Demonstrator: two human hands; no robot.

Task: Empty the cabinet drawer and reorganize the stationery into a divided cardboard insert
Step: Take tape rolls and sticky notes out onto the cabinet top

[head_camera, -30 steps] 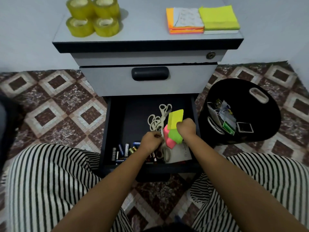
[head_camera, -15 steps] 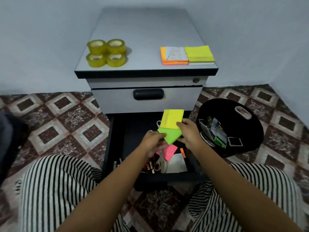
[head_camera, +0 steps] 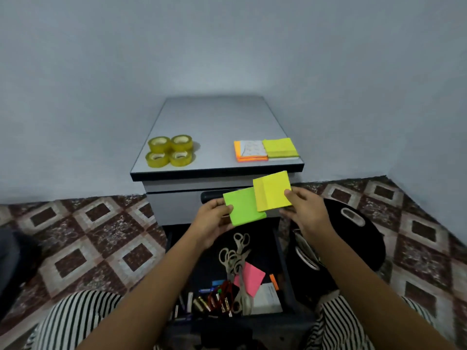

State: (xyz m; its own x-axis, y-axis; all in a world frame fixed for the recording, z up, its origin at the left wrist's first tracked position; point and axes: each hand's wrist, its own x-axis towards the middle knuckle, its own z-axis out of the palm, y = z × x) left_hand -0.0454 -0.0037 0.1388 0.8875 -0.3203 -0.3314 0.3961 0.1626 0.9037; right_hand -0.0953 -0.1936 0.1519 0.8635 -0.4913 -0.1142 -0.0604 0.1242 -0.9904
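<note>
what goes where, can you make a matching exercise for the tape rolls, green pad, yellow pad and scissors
1 tape rolls
2 green pad
3 yellow pad
4 scissors

A in the open drawer
B held by the left hand
C on the cabinet top
D held by the right hand

Pairs: 1-C, 2-B, 3-D, 4-A

My left hand (head_camera: 211,222): raised, thumb on top, pinching the green pad (head_camera: 243,209) at its 9 o'clock edge. My right hand (head_camera: 308,214): at the left's 3 o'clock, pinching the yellow pad (head_camera: 271,192). Forearms: bare, extended toward 12 o'clock, converging.
</note>
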